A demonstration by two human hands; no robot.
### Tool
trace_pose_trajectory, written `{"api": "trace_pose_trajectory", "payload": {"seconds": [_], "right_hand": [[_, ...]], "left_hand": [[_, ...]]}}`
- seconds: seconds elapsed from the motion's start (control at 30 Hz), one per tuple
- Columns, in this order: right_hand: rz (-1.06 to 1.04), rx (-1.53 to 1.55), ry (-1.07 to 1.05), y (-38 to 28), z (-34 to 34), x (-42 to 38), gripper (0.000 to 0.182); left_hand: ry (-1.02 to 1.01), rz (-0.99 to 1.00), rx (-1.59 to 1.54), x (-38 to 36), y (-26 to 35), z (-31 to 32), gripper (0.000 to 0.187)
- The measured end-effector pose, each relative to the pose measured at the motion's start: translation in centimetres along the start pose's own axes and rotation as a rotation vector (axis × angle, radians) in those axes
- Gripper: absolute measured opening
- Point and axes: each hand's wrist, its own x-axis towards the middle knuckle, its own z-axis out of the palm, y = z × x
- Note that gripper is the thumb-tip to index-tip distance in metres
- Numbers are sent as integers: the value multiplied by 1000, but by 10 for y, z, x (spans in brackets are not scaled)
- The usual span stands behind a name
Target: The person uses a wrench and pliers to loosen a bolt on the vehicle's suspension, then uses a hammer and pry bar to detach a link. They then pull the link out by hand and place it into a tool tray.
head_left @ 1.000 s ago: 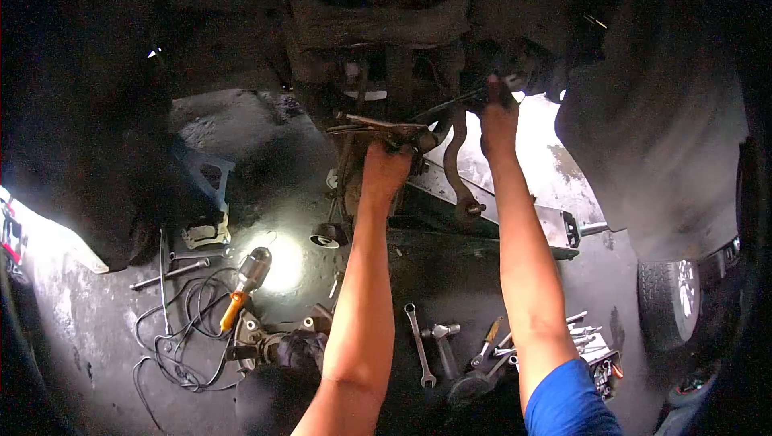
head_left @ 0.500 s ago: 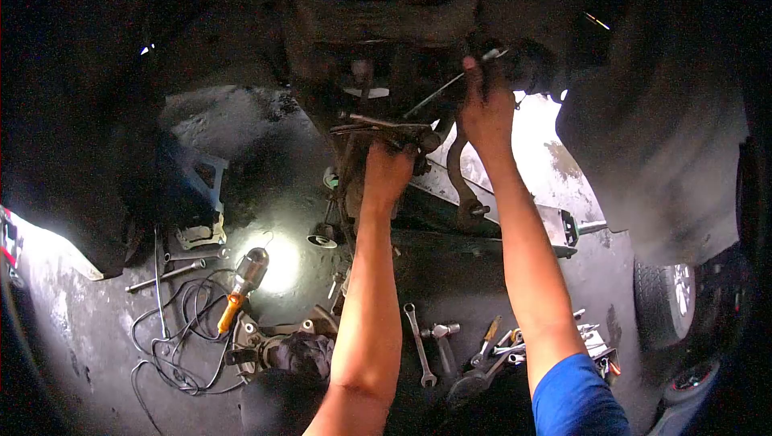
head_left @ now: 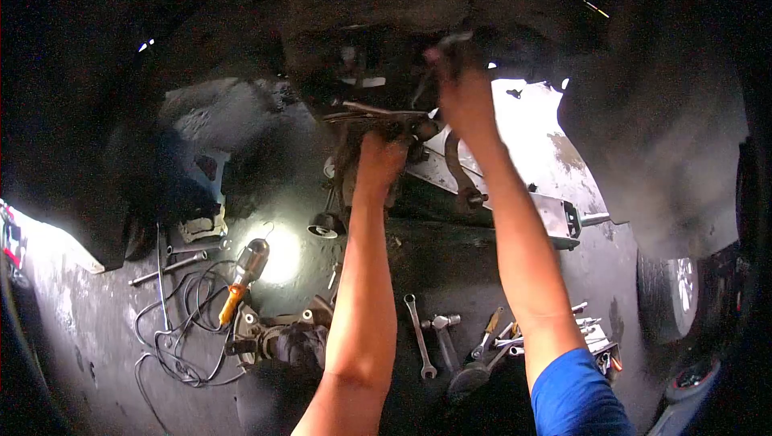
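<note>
My right hand [head_left: 466,98] is raised in the dark underside of a vehicle, its fingers closed around a long thin metal tool [head_left: 460,36]. The tool's shiny end shows above the fingers; motion blur and shadow hide its exact kind. Lower and to the left, my left hand [head_left: 381,159] is curled against a dark metal undercarriage part [head_left: 414,132], fingers closed and mostly hidden in shadow. A flat metal bar [head_left: 378,109] lies across just above it. Beside my right forearm a curved metal arm [head_left: 457,167] hangs down.
On the floor, a lit work lamp [head_left: 245,279] lies with its coiled cord [head_left: 181,368]. A wrench [head_left: 420,335], a hammer [head_left: 444,339] and several other tools lie near my elbows. A floor jack [head_left: 555,219] reaches beneath, and a tyre [head_left: 663,295] stands at right.
My right hand has moved left and slightly up with the metal tool, which now points more steeply. My left hand stays at the same part. The view has shifted slightly.
</note>
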Motion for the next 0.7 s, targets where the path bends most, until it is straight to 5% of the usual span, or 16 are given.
{"api": "trace_pose_trajectory", "payload": {"seconds": [0.13,0.27,0.4,0.47,0.53,0.57,0.63,0.7], "right_hand": [[23,-66,-17,1,-28,7,45],[-337,-115,-34,-20,11,-17,41],[-409,-316,-16,11,10,-2,34],[-15,-17,-15,46,-8,17,35],[5,421,116,114,-4,14,36],[-109,-92,0,127,-14,11,39],[-224,-550,-185,129,-23,2,47],[-83,212,43,121,-10,2,43]], "left_hand": [[131,100,-115,-9,16,5,34],[-28,63,-107,-1,5,0,35],[-51,31,14,7,-23,3,39],[-75,-57,113,9,-29,1,43],[-19,17,10,1,-7,-2,42],[-23,21,-21,0,-6,0,42],[17,18,-110,-3,1,2,40],[77,48,-112,-3,2,5,38]]}}
